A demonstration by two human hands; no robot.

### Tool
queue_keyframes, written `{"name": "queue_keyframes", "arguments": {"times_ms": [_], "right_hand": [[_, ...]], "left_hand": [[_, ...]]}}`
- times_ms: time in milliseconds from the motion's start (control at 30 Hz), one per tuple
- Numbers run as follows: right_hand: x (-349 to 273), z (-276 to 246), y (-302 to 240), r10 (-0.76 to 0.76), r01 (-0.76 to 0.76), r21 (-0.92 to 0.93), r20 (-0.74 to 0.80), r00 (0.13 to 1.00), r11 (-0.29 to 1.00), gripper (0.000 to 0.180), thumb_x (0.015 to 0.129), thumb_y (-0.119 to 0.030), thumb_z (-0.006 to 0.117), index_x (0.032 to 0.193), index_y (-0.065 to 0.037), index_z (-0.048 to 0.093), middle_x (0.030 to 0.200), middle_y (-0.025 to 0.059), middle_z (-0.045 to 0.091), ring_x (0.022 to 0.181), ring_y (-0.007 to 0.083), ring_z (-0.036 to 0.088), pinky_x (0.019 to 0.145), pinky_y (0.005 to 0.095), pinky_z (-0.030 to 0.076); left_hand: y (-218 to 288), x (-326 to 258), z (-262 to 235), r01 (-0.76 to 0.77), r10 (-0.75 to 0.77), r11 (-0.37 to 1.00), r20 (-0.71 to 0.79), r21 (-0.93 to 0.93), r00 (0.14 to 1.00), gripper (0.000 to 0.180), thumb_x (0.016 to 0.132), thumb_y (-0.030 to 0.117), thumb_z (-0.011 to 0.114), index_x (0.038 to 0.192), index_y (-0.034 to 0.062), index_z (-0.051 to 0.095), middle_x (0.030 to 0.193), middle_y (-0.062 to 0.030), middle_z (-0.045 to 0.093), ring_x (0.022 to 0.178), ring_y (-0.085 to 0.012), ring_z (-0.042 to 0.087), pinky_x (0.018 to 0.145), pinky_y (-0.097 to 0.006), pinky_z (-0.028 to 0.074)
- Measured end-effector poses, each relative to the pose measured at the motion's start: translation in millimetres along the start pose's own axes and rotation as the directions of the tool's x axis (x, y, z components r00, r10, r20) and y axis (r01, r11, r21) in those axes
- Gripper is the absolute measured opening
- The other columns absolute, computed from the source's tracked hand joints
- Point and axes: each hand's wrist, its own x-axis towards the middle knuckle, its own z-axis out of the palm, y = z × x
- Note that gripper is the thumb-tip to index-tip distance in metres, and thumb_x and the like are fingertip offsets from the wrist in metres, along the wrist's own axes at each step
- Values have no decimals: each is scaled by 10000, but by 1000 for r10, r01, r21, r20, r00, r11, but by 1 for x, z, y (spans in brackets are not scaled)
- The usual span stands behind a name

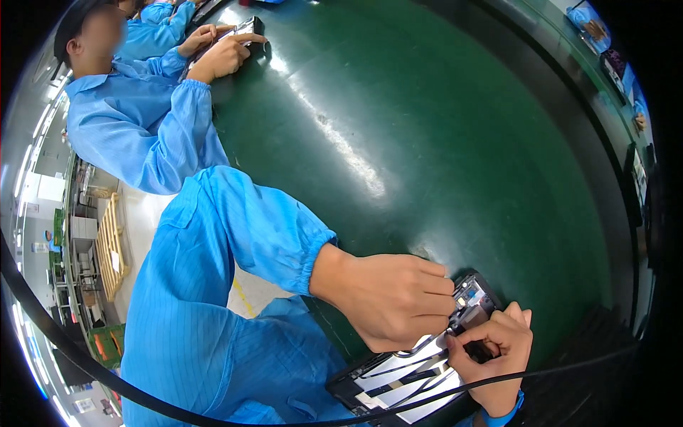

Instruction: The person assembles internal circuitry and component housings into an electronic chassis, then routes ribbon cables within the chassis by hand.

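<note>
An opened electronic device [413,384] lies at the lower right by the bench's near edge. Its dark casing shows silver-white panels, thin black cables and, at the far end, small circuit parts. My left hand [391,295] reaches over it from the left, palm down, with its fingers curled in at the device's far left side. Whatever those fingertips hold is hidden under the hand. On the device's right side, my right hand [498,352] has thumb and index finger bent together at the casing's middle. I cannot make out what is between them.
The green bench top [427,128] stretches away from me. A co-worker in a blue smock [142,135] handles a similar dark device [245,32] at the far left. A black cable [299,423] curves across the foreground. A wooden pallet [110,245] and shelves stand beyond the left side.
</note>
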Motion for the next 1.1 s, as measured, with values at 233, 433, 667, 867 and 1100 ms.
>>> {"name": "queue_keyframes", "arguments": {"times_ms": [233,433,667,867,1100], "right_hand": [[-10,8,0,3,-3,-10,-28,1000,1000,164,606,-62,891,662,-90,739,588,-19,369,711,173,339,730,386,235],[-29,16,-3,-32,18,-69,-215,976,997,156,699,-91,900,774,-90,763,651,-1,401,740,202,377,740,395,279],[-50,18,1,-160,65,-261,-362,918,963,104,798,-103,848,878,-122,784,686,18,489,718,240,443,784,416,346],[-49,20,-2,-64,11,-124,-427,902,992,112,793,-69,853,871,-90,776,676,28,496,731,246,458,766,402,355],[-57,22,-1,-64,19,-97,-485,872,995,116,775,-34,877,809,-53,768,672,24,524,745,215,481,673,381,353]], "left_hand": [[11,-12,6,12,-18,997,72,76,997,354,789,182,729,1009,-94,712,892,-139,587,835,-305,633,679,-391,476],[18,-17,8,-64,41,963,92,260,995,378,804,227,714,1010,-89,715,881,-115,569,808,-265,615,673,-368,464],[15,-11,-2,-118,123,882,19,457,992,370,781,224,700,1006,-67,730,797,-46,504,708,-179,535,585,-327,354],[10,-14,-7,-103,125,908,-29,406,992,323,776,193,702,1005,-28,755,759,-14,501,666,-178,533,563,-332,355],[-24,1,-12,-358,358,920,31,161,933,230,814,188,722,944,1,754,834,-63,597,752,-255,606,750,-418,514]]}}
